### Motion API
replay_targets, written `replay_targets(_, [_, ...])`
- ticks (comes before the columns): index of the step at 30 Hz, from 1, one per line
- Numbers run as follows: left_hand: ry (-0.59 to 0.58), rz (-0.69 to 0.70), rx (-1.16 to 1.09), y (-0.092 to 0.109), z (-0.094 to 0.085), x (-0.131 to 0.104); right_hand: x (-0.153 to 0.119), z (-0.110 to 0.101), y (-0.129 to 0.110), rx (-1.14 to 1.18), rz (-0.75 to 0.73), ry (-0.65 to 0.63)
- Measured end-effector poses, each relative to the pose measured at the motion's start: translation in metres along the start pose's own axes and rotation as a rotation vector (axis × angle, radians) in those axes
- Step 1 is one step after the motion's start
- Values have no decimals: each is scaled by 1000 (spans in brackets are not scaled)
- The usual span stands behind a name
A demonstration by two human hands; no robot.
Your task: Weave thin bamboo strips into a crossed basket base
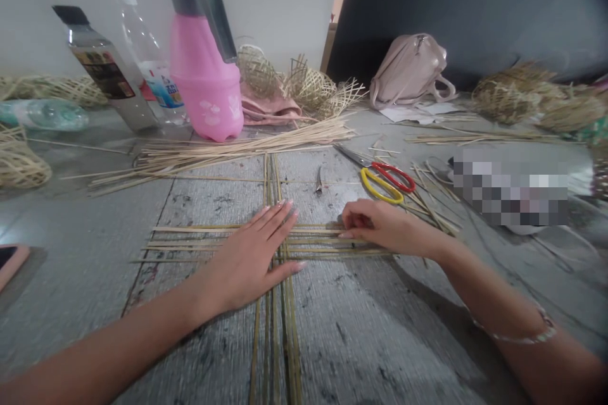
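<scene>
Left hand (256, 253) lies flat, fingers slightly apart, atop crossed strips (278, 329); right hand (375, 224), fingers curled together, touches their three-o'clock ends.

A gray, stained tabletop (361, 329) bears crossed bamboo strips (273, 342), a long loose bundle of pale strips (247, 145), scissors (382, 180) with red and yellow handles, a pink spray bottle (206, 76) and a pink backpack (409, 69).

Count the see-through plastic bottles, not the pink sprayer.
3. A black-capped bottle and a white-capped bottle stand left of the pink sprayer; a greenish bottle lies on its side at far left. Others may be hidden behind things.
</scene>
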State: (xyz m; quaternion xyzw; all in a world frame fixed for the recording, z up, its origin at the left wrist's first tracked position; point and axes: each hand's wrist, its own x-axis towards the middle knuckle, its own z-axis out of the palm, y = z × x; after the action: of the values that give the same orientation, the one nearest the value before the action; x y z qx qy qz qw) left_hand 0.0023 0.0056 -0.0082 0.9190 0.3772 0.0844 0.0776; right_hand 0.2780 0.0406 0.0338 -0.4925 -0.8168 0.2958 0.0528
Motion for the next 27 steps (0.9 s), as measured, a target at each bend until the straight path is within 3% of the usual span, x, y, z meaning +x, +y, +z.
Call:
replay_targets(5, [-17,-12,4,1,0,0,3,1,5,142,62,-51])
replay_targets(14, [-26,-29,7,3,-2,0,3,-4,15,323,-32,-140])
replay_targets(19, [31,-8,9,1,1,-2,3,-4,17,333,-84,-191])
replay_targets(21, [43,8,12,0,2,-2,3,-4,18,288,-79,-140])
replay_targets(23, [40,15,16,-1,3,-1,3,-4,18,187,-51,-8])
replay_targets(27, [28,7,35,-1,5,0,0,-1,7,-176,-62,450])
